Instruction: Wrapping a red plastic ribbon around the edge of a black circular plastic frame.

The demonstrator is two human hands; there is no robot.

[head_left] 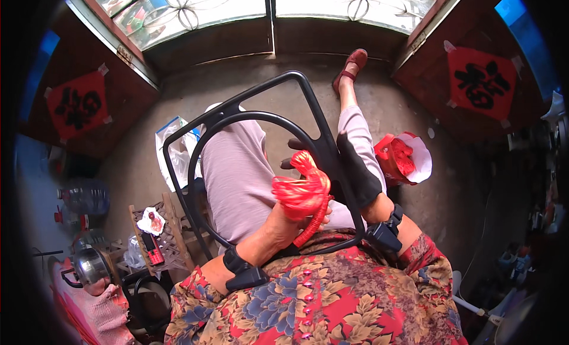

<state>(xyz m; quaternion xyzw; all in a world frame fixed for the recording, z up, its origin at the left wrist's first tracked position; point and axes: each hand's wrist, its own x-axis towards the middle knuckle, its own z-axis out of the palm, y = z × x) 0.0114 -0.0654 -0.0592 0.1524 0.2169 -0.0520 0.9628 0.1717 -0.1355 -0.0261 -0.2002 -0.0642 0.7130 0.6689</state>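
Note:
A black metal frame (310, 105), with a rounded outer bar and a curved inner bar, lies tilted across my lap. My left hand (283, 226) is closed round a bunched hank of shiny red plastic cord (302, 189). Close beside it, tight turns of red cord (312, 227) cover the lower right stretch of the inner bar. My right hand (361, 176), in a black glove, grips the frame's right side. Dark gloved fingertips show through the frame's opening, just above the hank; the rest of those fingers is hidden behind the bars and the cord.
On the floor at right stands a white-and-red bag (419, 161) with more red cord inside. A white plastic bag (172, 149) sits left of my knee. A small rack (178, 235) at left carries a red phone (153, 250). Behind it is a steel pot (92, 271). Doors stand ahead.

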